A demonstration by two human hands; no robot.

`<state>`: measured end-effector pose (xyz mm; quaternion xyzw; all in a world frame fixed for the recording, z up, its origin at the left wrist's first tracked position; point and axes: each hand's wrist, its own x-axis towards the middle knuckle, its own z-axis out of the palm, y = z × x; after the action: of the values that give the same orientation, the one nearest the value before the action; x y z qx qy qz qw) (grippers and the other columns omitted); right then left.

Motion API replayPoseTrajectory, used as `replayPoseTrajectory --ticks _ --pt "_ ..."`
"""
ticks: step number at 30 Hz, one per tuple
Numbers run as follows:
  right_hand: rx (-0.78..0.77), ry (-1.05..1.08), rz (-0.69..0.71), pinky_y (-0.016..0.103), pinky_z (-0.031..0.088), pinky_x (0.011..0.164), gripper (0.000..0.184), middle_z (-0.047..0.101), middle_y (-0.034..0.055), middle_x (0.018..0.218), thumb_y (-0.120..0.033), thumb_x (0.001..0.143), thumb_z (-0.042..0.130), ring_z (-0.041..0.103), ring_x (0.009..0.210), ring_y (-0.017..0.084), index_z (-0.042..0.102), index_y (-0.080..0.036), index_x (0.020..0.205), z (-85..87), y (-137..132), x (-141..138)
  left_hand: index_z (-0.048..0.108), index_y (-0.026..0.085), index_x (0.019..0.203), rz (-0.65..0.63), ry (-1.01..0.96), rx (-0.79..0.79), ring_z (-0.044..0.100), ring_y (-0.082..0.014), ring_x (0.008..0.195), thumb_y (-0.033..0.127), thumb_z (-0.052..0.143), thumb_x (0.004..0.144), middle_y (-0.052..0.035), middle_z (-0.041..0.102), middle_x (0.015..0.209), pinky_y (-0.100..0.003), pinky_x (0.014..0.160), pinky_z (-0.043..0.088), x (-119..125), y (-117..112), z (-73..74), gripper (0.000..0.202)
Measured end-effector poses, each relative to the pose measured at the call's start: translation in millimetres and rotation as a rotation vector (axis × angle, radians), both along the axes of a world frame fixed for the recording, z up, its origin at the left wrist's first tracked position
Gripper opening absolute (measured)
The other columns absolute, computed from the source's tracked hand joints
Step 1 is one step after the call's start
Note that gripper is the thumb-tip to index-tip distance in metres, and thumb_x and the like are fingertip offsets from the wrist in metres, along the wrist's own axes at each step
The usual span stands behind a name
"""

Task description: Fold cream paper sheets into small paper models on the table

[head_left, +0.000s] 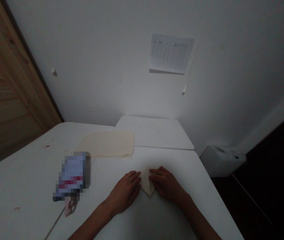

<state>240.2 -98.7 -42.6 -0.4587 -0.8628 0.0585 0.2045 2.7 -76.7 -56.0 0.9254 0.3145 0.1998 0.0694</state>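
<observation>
A small beige sheet point(146, 181), folded so that it comes to a point toward me, lies on the white table; it looks like paper. My left hand point(127, 189) rests at its left edge, fingers stretched out and fingertips touching it. From the other side, my right hand point(168, 184) lays its extended fingers on the sheet's right edge. Both palms face down, and neither hand is wrapped round anything. My thumbs are mostly hidden.
Flat beige sheets point(109, 144) lie farther back on the left. Nearer stands a blurred-out bluish item point(72, 175) with a pinkish strap point(69, 206). A white wall rises behind the table point(102, 226); a white container point(223, 161) sits beyond its right edge.
</observation>
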Motion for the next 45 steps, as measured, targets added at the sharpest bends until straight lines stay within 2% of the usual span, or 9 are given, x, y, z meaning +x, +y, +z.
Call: replayPoseTrajectory --ticks 8,16,21,25,31,38,42,45 --pt "-0.008 0.079 -0.049 0.037 0.037 0.102 0.019 0.064 0.0058 0.12 -0.027 0.087 0.06 0.058 0.109 0.02 0.068 -0.023 0.104 -5.7 0 -3 0.059 0.017 0.114 -0.007 -0.09 -0.031 0.05 -0.0269 0.12 0.019 0.043 0.094 -0.0116 0.056 0.129 -0.049 0.102 0.045 19 4 -8.3 0.026" --pt "-0.01 0.105 -0.092 0.038 0.039 0.101 0.023 0.063 0.0063 0.12 -0.029 0.081 0.067 0.057 0.108 0.021 0.068 -0.024 0.104 -13.0 -1 -2 0.059 0.019 0.113 -0.032 -0.081 -0.053 0.049 -0.0276 0.119 0.022 0.049 0.091 -0.0102 0.056 0.128 -0.048 0.101 0.044 22 -1 0.4 0.024" --pt "0.001 0.117 -0.076 0.035 0.04 0.1 0.016 0.065 0.0058 0.114 -0.024 0.089 0.058 0.058 0.106 0.018 0.069 -0.023 0.1 -12.3 2 -2 0.056 0.022 0.12 -0.082 -0.001 -0.024 0.05 -0.0292 0.114 0.023 0.053 0.088 -0.009 0.055 0.129 -0.049 0.098 0.044 21 -8 5.1 0.032" --pt "-0.008 0.126 -0.078 0.032 0.042 0.096 0.015 0.066 0.0049 0.111 -0.02 0.09 0.058 0.058 0.104 0.017 0.07 -0.022 0.097 -11.8 4 -2 0.059 0.023 0.114 -0.108 0.066 0.011 0.051 -0.0299 0.112 0.022 0.051 0.089 -0.0089 0.055 0.129 -0.05 0.094 0.044 21 -14 8.3 0.026" --pt "0.002 0.129 -0.076 0.032 0.042 0.096 0.012 0.065 0.0044 0.113 -0.019 0.088 0.059 0.057 0.104 0.018 0.069 -0.022 0.095 -14.7 6 -2 0.06 0.022 0.113 -0.058 0.054 0.04 0.052 -0.0288 0.111 0.02 0.047 0.092 -0.009 0.058 0.125 -0.049 0.093 0.045 24 -21 4.0 0.025" --pt "0.023 0.029 -0.059 0.033 0.041 0.097 0.012 0.065 0.0048 0.115 -0.02 0.091 0.055 0.057 0.104 0.018 0.066 -0.019 0.088 -16.0 11 -5 0.061 0.02 0.111 -0.038 0.004 0.073 0.054 -0.0276 0.109 0.015 0.048 0.091 -0.0089 0.06 0.124 -0.048 0.091 0.047 26 -24 -3.7 0.024" --pt "0.02 -0.017 -0.061 0.032 0.044 0.093 0.011 0.063 0.0039 0.122 -0.019 0.09 0.054 0.057 0.102 0.02 0.064 -0.019 0.086 -12.4 13 -6 0.063 0.022 0.104 -0.01 -0.029 0.052 0.056 -0.0259 0.106 0.015 0.051 0.09 -0.0053 0.064 0.12 -0.047 0.09 0.048 30 -22 -9.3 0.02" --pt "0.004 -0.042 -0.055 0.033 0.045 0.09 0.013 0.062 0.0048 0.125 -0.02 0.091 0.051 0.057 0.099 0.02 0.064 -0.019 0.089 -8.3 13 -7 0.064 0.02 0.102 0.061 -0.038 0.028 0.056 -0.0267 0.105 0.016 0.052 0.089 -0.0071 0.064 0.119 -0.046 0.09 0.048 32 -18 -12.3 0.017"
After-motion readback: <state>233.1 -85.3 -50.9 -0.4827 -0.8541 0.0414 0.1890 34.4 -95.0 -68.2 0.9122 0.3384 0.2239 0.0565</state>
